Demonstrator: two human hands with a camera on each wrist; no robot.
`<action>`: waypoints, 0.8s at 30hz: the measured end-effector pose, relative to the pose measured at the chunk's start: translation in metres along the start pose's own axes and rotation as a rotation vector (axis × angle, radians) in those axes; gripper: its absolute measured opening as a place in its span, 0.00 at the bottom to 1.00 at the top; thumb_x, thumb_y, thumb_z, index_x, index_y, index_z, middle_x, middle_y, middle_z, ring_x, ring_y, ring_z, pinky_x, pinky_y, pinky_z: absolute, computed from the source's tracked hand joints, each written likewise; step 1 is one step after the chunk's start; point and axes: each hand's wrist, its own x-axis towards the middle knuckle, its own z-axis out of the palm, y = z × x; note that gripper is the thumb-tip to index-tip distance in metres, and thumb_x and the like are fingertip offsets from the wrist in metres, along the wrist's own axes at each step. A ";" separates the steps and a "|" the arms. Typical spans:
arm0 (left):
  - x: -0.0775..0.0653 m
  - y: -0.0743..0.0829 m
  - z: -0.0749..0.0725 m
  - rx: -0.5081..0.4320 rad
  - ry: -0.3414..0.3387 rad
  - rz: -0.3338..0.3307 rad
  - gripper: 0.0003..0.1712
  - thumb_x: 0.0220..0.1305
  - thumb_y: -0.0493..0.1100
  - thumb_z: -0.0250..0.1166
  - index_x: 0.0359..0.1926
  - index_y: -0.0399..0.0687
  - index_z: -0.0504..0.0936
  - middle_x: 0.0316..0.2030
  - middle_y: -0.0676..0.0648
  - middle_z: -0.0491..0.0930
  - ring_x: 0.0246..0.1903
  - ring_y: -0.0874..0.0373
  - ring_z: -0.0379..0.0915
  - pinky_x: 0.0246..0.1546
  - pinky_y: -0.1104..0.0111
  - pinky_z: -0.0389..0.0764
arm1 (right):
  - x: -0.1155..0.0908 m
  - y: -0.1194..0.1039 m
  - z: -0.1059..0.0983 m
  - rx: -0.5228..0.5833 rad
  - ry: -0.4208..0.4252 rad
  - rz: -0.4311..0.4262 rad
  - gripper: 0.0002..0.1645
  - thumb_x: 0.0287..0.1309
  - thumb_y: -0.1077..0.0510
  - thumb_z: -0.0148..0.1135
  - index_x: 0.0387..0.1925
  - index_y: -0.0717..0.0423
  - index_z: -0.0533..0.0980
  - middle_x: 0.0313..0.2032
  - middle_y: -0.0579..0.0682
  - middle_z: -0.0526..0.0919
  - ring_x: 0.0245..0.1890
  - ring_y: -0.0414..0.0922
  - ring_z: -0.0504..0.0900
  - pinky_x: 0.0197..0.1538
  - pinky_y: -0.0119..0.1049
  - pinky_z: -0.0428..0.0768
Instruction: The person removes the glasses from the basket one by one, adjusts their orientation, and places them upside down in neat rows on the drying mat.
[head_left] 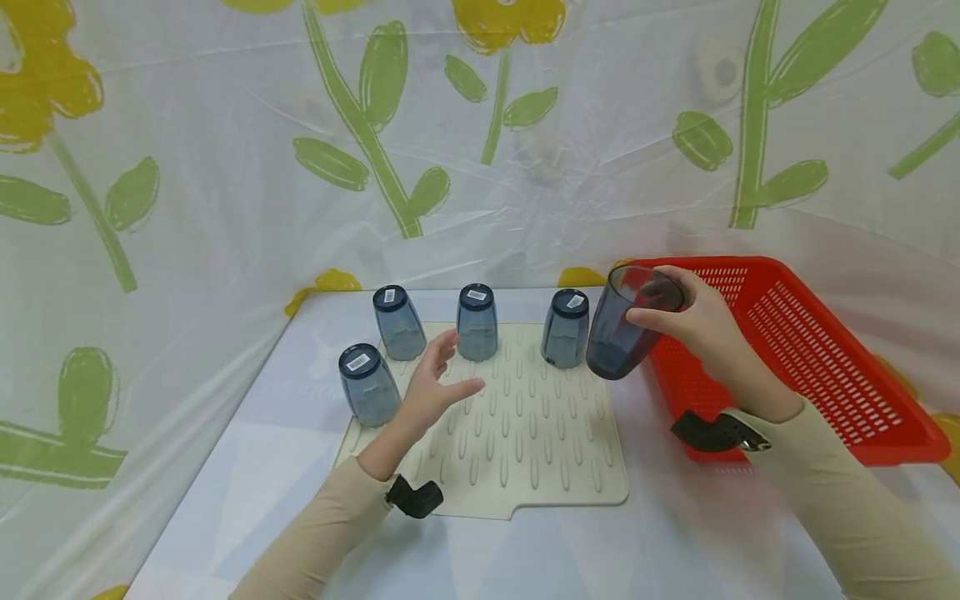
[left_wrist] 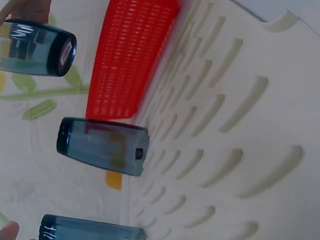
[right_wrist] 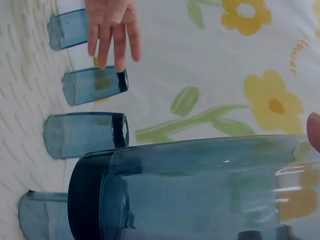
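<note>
My right hand (head_left: pixel 701 325) grips a blue-tinted drinking glass (head_left: pixel 617 340) near its rim, thumb on the near side. The glass is tilted, mouth up and thick base toward the lower left, raised between the mat and the basket. In the right wrist view this glass (right_wrist: pixel 200 187) fills the lower part. My left hand (head_left: pixel 431 390) hovers over the drying mat (head_left: pixel 525 450), fingers spread and holding nothing. Around it, matching glasses stand upside down: one at the near left (head_left: pixel 372 392), others along the back (head_left: pixel 403 329), including one beside the held glass (head_left: pixel 564 337).
A red perforated plastic basket (head_left: pixel 810 367) stands on the right of the table, partly behind my right forearm. The cream mat has raised oval ridges. A white sheet with a flower print (head_left: pixel 585 192) hangs right behind the table's back edge.
</note>
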 end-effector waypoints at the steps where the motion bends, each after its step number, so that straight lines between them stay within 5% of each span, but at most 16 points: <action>1: 0.000 -0.001 0.001 0.001 -0.005 0.003 0.46 0.52 0.37 0.68 0.67 0.38 0.52 0.67 0.38 0.55 0.66 0.45 0.48 0.66 0.54 0.50 | 0.000 0.000 0.001 0.006 -0.004 -0.001 0.42 0.54 0.47 0.62 0.66 0.56 0.56 0.52 0.57 0.70 0.45 0.41 0.71 0.41 0.22 0.73; 9: 0.000 -0.003 0.016 -0.012 -0.031 0.037 0.47 0.52 0.40 0.69 0.68 0.40 0.52 0.67 0.40 0.56 0.66 0.46 0.50 0.66 0.55 0.52 | 0.002 0.001 0.015 0.064 -0.032 -0.025 0.39 0.54 0.50 0.63 0.63 0.56 0.58 0.52 0.54 0.71 0.44 0.39 0.72 0.40 0.21 0.74; 24: -0.001 -0.008 0.028 -0.035 -0.073 0.046 0.48 0.51 0.48 0.70 0.68 0.42 0.54 0.66 0.41 0.57 0.66 0.44 0.51 0.65 0.55 0.54 | 0.003 0.004 0.036 0.116 -0.100 -0.017 0.43 0.52 0.53 0.63 0.66 0.57 0.55 0.55 0.60 0.70 0.50 0.51 0.71 0.43 0.26 0.74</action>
